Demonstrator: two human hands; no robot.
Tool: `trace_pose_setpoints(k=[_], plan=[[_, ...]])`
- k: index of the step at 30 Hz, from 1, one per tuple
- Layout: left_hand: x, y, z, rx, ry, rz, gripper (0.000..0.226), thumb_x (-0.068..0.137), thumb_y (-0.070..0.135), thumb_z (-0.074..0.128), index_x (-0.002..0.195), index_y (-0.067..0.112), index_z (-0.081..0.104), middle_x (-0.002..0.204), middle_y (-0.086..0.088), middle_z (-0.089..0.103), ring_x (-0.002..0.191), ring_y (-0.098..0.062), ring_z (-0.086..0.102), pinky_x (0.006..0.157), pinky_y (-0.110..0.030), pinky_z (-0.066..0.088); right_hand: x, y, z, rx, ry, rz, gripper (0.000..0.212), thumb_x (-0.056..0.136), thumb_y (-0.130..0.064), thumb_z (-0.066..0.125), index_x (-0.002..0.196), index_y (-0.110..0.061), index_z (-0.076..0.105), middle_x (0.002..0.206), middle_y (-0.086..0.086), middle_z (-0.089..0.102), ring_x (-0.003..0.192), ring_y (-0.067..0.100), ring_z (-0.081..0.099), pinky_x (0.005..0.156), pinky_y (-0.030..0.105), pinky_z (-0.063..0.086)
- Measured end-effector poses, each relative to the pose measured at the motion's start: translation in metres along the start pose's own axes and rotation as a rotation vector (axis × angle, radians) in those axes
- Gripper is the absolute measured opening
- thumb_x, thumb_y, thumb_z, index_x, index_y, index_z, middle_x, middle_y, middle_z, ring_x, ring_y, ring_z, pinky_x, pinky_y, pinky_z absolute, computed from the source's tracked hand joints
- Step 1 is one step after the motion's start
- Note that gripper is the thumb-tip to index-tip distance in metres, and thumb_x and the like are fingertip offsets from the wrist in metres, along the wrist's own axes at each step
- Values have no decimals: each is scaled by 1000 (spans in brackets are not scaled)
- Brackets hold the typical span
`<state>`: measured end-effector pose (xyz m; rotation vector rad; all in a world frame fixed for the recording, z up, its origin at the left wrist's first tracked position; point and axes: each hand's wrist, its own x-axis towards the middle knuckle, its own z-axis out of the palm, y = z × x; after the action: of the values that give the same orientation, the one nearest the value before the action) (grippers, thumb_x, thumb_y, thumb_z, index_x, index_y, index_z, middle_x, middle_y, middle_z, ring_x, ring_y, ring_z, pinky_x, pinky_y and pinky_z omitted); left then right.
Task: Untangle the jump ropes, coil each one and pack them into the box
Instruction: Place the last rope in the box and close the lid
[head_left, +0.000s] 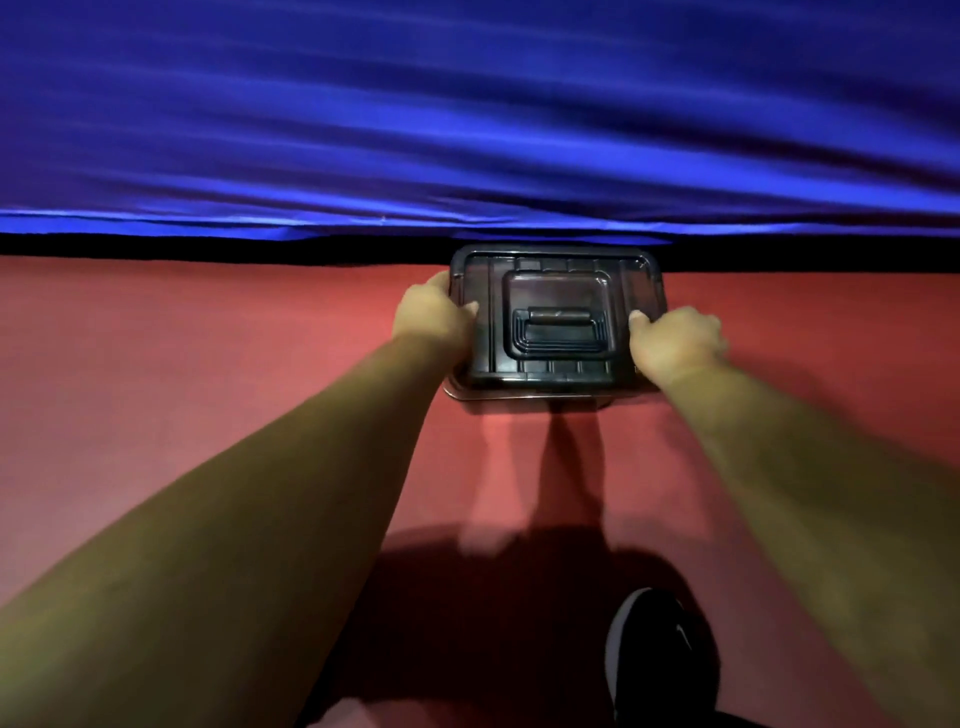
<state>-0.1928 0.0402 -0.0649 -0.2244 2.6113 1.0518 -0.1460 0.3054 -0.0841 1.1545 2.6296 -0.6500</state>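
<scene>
My left hand (431, 317) and right hand (675, 338) clasp the short sides of the lidded dark smoky plastic box (556, 312), at the red floor's (208, 364) far edge beneath the blue curtain (467, 130)

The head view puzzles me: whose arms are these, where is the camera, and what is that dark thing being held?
There is no machine here. A person wears one wide camera on the head, looking forward and down, so you see their own bare arms reaching out. The left hand grips the left end of a dark box, and the right hand grips the right end. The lid is on, with a handle lying flat in its middle. Under the box is a red floor; behind it hangs a blue curtain. A black shoe shows at the bottom. No jump ropes are visible; the dark lid hides whatever is inside.
</scene>
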Motion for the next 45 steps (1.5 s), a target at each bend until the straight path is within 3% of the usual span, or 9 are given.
trace_pose_setpoints(k=[6, 12, 18, 22, 26, 29, 33, 38, 45], plan=[[-1, -17, 28, 38, 38, -141, 38, 98, 37, 47, 128, 24, 66, 147, -24, 50, 139, -36, 43, 114, -38, 38, 10, 12, 17, -130, -60, -57, 52, 107, -43, 48, 128, 2, 66, 137, 26, 60, 125, 43, 56, 104, 41, 46], [1, -24, 33, 80, 76, -89, 35, 100, 28, 42, 128, 19, 61, 133, -19, 47, 117, -46, 57, 107, -46, 46, 12, 16, 21, -110, -79, -108, 38, 107, -32, 51, 133, -7, 63, 135, 24, 58, 120, 45, 61, 101, 42, 49], [12, -21, 34, 113, 83, -109, 38, 104, 31, 41, 129, 10, 61, 129, -20, 51, 111, -43, 59, 100, -43, 46, 17, 16, 22, -108, -75, -135, 36, 106, -33, 52, 125, -6, 68, 130, 23, 64, 113, 41, 65, 85, 36, 47], [21, -28, 34, 93, 53, -124, 40, 95, 37, 48, 129, 26, 65, 130, -13, 61, 118, -37, 62, 99, -42, 48, 16, 16, 21, -81, -64, -68, 40, 103, -39, 54, 134, -15, 64, 140, 20, 55, 124, 42, 56, 95, 40, 47], [14, -31, 32, 141, 84, -181, 39, 104, 42, 51, 142, 39, 57, 144, -16, 42, 136, -40, 41, 111, -48, 39, 10, 13, 19, 77, -85, 71, 56, 103, -39, 62, 155, -30, 41, 153, 15, 35, 140, 40, 40, 111, 48, 41], [18, -30, 32, 121, 47, -240, 47, 105, 44, 50, 150, 28, 49, 144, -18, 47, 133, -41, 49, 102, -43, 42, 17, 9, 21, 75, -144, 141, 68, 105, -42, 59, 160, -10, 34, 153, 20, 49, 138, 43, 51, 109, 47, 46], [26, -24, 28, 211, -84, -237, 51, 110, 40, 43, 127, -3, 64, 125, -23, 69, 119, -40, 64, 91, -39, 49, 13, 11, 21, 136, -188, 79, 44, 109, -35, 56, 135, 0, 62, 129, 20, 68, 117, 43, 66, 92, 42, 50], [22, -24, 30, 226, 41, -129, 32, 102, 33, 58, 105, 5, 73, 103, -18, 71, 103, -38, 67, 79, -33, 45, 2, 16, 26, 114, -64, 19, 34, 109, -30, 56, 132, -5, 59, 128, 18, 68, 117, 41, 65, 81, 35, 42], [17, -22, 41, 329, 139, -48, 25, 99, 14, 52, 105, 3, 74, 113, -18, 66, 99, -37, 67, 90, -43, 56, -8, 10, 25, 162, 36, -23, 21, 104, -17, 56, 124, -10, 61, 122, 14, 67, 97, 32, 58, 78, 30, 40]])
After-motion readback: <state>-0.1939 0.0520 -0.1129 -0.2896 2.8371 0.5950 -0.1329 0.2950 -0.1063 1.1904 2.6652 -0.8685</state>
